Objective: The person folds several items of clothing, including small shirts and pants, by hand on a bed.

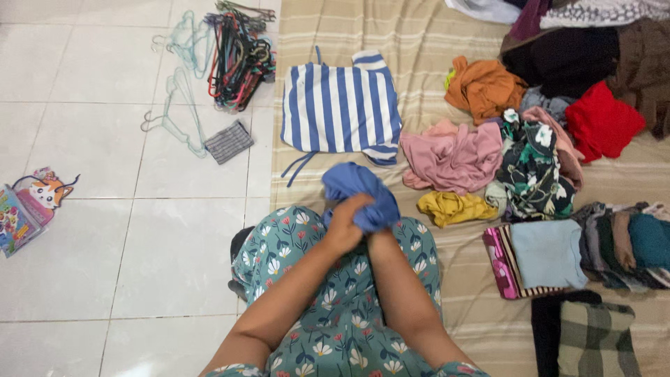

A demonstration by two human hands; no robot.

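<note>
Head view: both hands, left hand (pixel 345 223) and right hand (pixel 377 234), fingers clenched on blue garment (pixel 359 188); folded stacks (pixel 551 255) done right, loose pile (pixel 502 150) left far right.

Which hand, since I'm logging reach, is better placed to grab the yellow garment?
Likely right: the yellow garment lies on that side, nearer the right hand; the left hand would have to cross. Both now grip the blue cloth.
</note>
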